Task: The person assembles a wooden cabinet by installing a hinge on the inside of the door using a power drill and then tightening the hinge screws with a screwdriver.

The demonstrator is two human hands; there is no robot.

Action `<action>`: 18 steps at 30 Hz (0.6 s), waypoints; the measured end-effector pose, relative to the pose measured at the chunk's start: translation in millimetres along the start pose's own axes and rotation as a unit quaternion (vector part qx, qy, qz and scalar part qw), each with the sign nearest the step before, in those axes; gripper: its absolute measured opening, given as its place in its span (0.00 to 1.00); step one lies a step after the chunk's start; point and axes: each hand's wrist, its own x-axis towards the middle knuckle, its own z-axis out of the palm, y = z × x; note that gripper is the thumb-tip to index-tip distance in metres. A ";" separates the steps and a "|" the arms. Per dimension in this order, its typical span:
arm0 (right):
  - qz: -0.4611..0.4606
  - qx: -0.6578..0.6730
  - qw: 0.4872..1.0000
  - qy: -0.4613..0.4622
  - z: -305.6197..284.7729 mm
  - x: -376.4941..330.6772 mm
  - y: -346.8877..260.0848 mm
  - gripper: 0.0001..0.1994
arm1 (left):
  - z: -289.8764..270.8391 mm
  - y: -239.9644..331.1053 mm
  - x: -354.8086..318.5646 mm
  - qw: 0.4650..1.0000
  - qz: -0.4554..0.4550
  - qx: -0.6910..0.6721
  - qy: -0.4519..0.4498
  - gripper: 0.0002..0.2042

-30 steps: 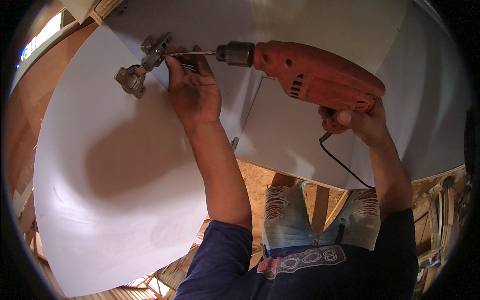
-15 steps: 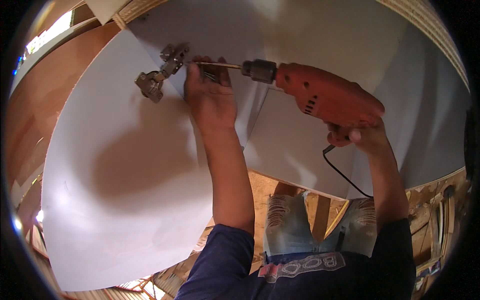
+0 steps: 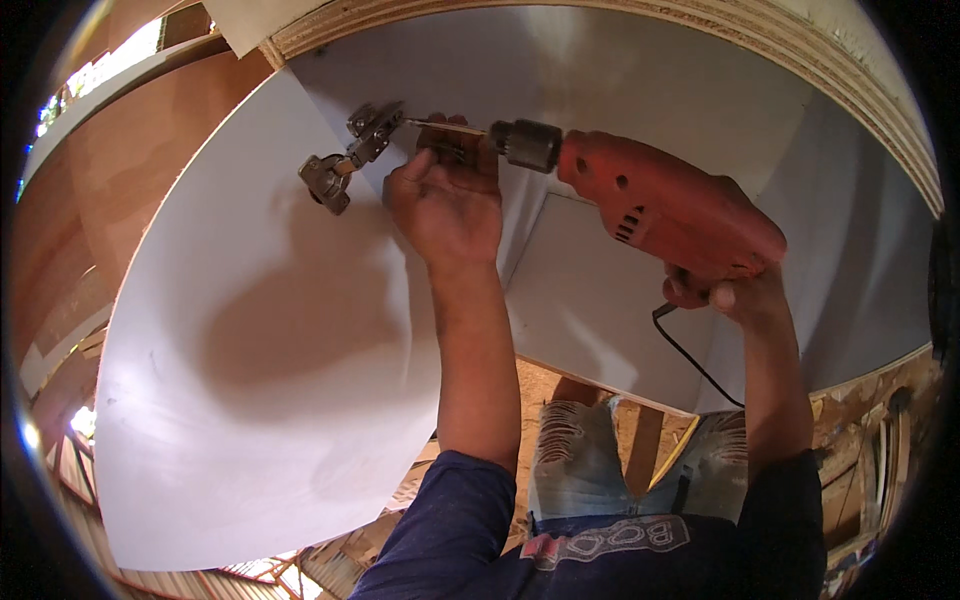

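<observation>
Red corded electric drill with grey metal chuck (image 3: pixel 660 205) sits at 1 o'clock in view, bit pointing toward 10 o'clock at the grey metal cabinet hinge (image 3: pixel 350 155) on the white laminate door panel (image 3: pixel 250 380). Drill looks rigid and fairly heavy, nose-weighted; best held at the rear handle, cord hanging clear at 5 o'clock. Right hand (image 3: pixel 725 290) closed round the drill handle. Left hand (image 3: pixel 450 195) curled, fingers pinched on the thin bit just beside the chuck, knuckles touching the panel edge. Hinge small, stiff, slippery metal, arm reaching onto the white cabinet wall (image 3: pixel 620 90). Plywood edge (image 3: pixel 760 45) runs along 12 o'clock.
</observation>
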 end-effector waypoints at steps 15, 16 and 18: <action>0.005 -0.045 0.998 -0.042 20.3 37.1 -19.2 0.44 | 16.4 -2.2 6.7 0.986 0.115 0.118 0.002 0.19; -0.004 -0.062 0.998 -0.023 19.3 35.9 -19.0 0.44 | 20.9 -2.4 6.3 0.988 0.106 0.108 0.010 0.18; 0.012 -0.051 0.999 -0.002 15.6 29.8 -12.1 0.43 | 21.2 0.5 1.4 0.990 0.095 0.104 0.010 0.16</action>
